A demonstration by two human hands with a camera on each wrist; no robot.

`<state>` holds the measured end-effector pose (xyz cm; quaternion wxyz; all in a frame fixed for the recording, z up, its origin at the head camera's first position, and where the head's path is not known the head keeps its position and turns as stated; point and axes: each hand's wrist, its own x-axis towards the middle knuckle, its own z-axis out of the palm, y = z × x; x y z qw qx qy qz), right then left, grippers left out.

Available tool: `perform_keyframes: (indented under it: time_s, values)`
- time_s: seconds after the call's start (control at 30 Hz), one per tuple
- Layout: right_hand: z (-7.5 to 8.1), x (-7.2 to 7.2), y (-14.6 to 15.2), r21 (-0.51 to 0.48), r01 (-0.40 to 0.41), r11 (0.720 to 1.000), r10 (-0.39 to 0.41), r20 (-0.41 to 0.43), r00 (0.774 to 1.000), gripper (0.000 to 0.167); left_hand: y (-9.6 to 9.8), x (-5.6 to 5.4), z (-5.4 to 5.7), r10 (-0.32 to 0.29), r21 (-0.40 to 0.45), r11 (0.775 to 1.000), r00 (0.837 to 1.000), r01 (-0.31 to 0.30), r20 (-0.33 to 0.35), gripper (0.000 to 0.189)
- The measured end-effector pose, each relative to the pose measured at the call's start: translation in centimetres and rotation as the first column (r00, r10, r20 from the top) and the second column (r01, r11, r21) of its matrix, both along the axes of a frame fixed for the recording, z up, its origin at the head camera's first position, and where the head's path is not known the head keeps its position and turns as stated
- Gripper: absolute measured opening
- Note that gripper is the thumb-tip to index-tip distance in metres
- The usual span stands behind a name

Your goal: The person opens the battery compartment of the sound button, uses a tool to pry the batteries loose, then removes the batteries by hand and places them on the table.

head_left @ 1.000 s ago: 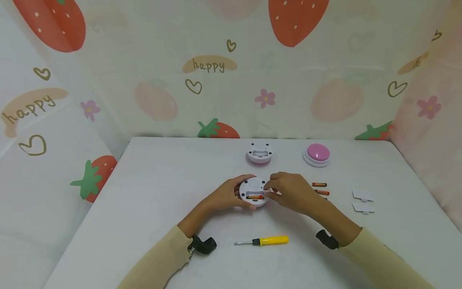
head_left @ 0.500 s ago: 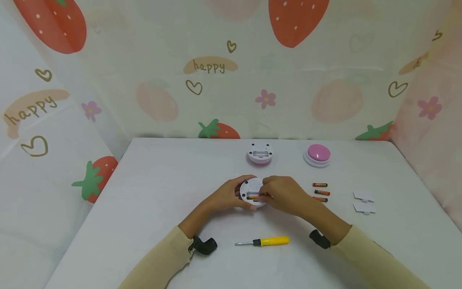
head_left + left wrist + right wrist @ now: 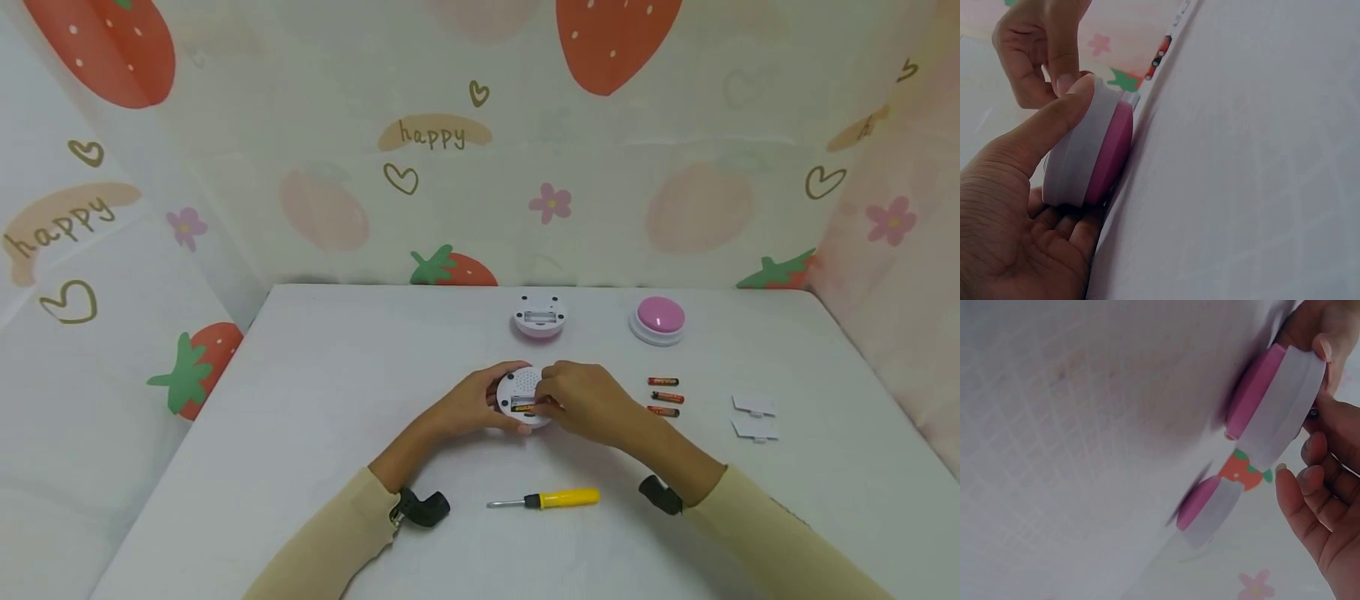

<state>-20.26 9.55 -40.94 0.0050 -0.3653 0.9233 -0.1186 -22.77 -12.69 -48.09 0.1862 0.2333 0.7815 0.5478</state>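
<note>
My left hand grips a round white push-button device by its side, underside up. Its pink cap faces down in the left wrist view. An orange-and-black battery shows in the open battery compartment. Curled fingers of my right hand touch the compartment's right part and cover the battery's right end. Whether they pinch the battery or only press on it is hidden. In the right wrist view, the thumb and several bent fingers are close to the device's white underside.
Several things lie around: a yellow-handled screwdriver in front, three batteries at right, and two white covers farther right. Behind stand an upturned device with its compartment open and an upright pink-topped button.
My right hand has moved slightly left over the compartment, covering more of the device and uncovering the third loose battery. My left hand keeps its grip in place.
</note>
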Motion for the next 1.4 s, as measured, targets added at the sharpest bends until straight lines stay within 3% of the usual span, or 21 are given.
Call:
perform_keyframes:
  time_s: [0.5, 1.07, 1.4]
  values:
    - [1.2, 0.6, 0.9, -0.032, 0.028, 0.999, -0.03, -0.057, 0.998, 0.016, 0.0, 0.0, -0.2, 0.004, -0.001, 1.0, 1.0, -0.004, -0.002, 0.09]
    - [1.5, 1.8, 5.3, -0.048, 0.093, 0.995, -0.096, -0.072, 0.993, 0.013, 0.2, 0.0, -0.1, 0.024, -0.051, 0.998, 1.0, -0.025, -0.018, 0.091]
    - [0.9, 2.6, 7.6, -0.023, 0.14, 0.99, -0.142, -0.097, 0.985, 0.014, 0.1, -0.1, -0.2, 0.023, -0.029, 0.999, 1.0, -0.023, -0.012, 0.092]
